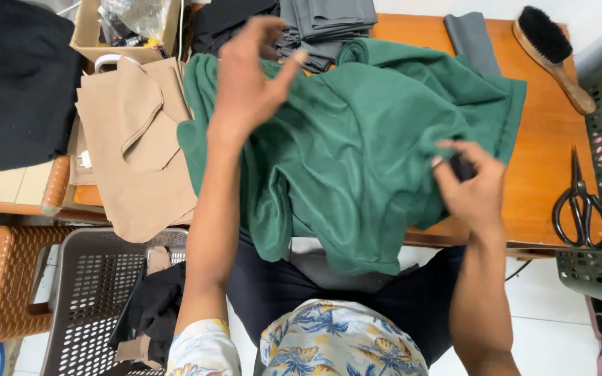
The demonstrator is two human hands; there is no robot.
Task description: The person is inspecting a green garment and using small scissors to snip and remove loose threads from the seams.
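A large green cloth (pixel 357 146) lies crumpled over the wooden table (pixel 545 160) and hangs off its near edge onto my lap. My left hand (pixel 249 80) hovers above the cloth's upper left part, fingers spread and curled, holding nothing. My right hand (pixel 472 188) sits at the cloth's right edge, fingers pinched around a small dark thing (pixel 462 167) against the fabric; what that thing is I cannot make out.
Tan fabric pieces (pixel 134 146) lie left of the green cloth, black fabric (pixel 15 76) further left. Folded grey cloth (pixel 325 24) is stacked at the back. A wooden brush (pixel 552 52) and black scissors (pixel 581 205) rest on the right. A perforated basket (pixel 95 292) stands below left.
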